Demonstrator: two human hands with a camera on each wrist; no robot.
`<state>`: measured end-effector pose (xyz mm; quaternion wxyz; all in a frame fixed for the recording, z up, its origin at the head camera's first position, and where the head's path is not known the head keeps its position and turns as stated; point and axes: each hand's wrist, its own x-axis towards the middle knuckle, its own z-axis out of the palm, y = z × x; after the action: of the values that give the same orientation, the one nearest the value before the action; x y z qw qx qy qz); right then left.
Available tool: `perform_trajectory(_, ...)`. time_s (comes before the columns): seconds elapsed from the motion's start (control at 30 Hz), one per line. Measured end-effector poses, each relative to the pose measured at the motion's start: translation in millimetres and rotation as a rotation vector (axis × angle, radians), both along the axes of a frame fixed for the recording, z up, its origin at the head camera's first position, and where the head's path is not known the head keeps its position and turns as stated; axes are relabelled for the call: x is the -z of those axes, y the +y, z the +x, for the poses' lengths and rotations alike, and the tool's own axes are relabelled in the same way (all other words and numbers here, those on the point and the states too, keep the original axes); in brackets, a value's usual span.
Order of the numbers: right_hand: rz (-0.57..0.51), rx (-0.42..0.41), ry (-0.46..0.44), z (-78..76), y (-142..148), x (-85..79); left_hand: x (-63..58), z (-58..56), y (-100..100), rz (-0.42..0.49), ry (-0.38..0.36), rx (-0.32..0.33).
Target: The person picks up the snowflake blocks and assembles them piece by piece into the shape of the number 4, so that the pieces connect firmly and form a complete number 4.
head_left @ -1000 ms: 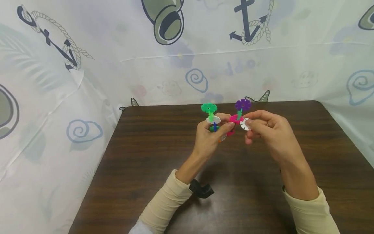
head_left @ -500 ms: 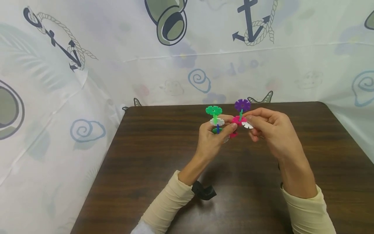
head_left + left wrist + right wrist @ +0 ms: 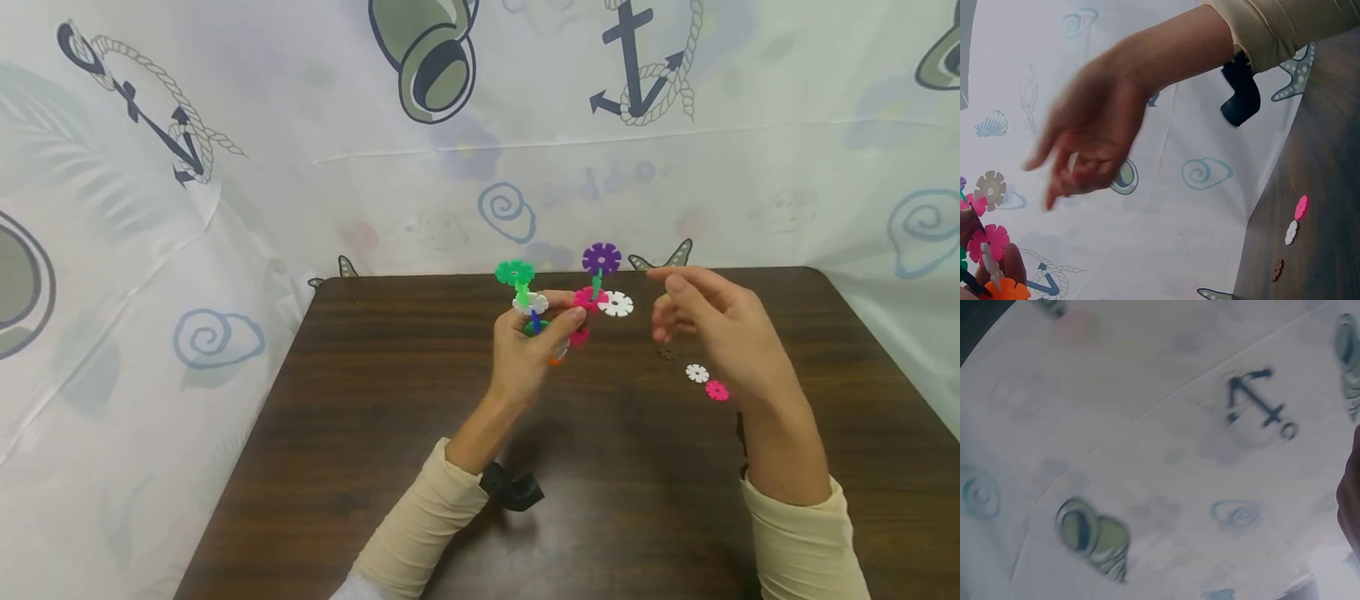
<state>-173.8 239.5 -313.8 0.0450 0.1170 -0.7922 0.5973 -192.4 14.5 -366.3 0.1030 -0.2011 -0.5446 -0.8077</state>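
Note:
My left hand (image 3: 525, 358) grips a built cluster of notched snowflake discs above the table. On the cluster a purple disc (image 3: 602, 258) and a green disc (image 3: 515, 272) stand highest. A white disc (image 3: 617, 303) sticks out on the right, joined to a pink disc (image 3: 590, 300). Lower down, the left wrist view shows an orange disc (image 3: 1005, 290); the fingers hide part of the cluster. My right hand (image 3: 731, 333) hovers apart to the right, its index finger extended, holding nothing visible. In the left wrist view this right hand (image 3: 1100, 131) is blurred.
On the dark wooden table (image 3: 360, 417), below the right hand, lie a loose white disc (image 3: 697, 373), a pink disc (image 3: 717, 390) and a brown disc (image 3: 667, 353). Behind the table hangs a printed cloth (image 3: 420, 192). A black strap (image 3: 513, 487) hangs from the left wrist.
My right hand has let go of the white disc, which stays on the cluster, and moved off to the right. The loose discs on the table have come into sight. The left hand shifted slightly left.

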Motion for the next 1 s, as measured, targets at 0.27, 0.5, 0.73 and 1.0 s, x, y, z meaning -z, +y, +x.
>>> perform_trajectory(0.27,0.557,0.18,-0.069,-12.0,92.9,19.2,-1.4,-1.8,-2.9,0.021,0.006,0.01)
perform_trajectory(0.5,0.684,0.074,-0.147,-38.7,159.5,53.5,-3.0,-2.0,-4.1,0.025,0.014,0.002)
perform_trajectory(0.73,0.754,-0.049,-0.276,-55.4,182.2,93.7,-4.0,-1.4,-4.6,0.022,0.021,0.01)
perform_trajectory(1.0,0.782,-0.147,-0.304,-73.2,151.3,131.3,-3.0,-1.5,-3.8,0.02,0.012,0.015)
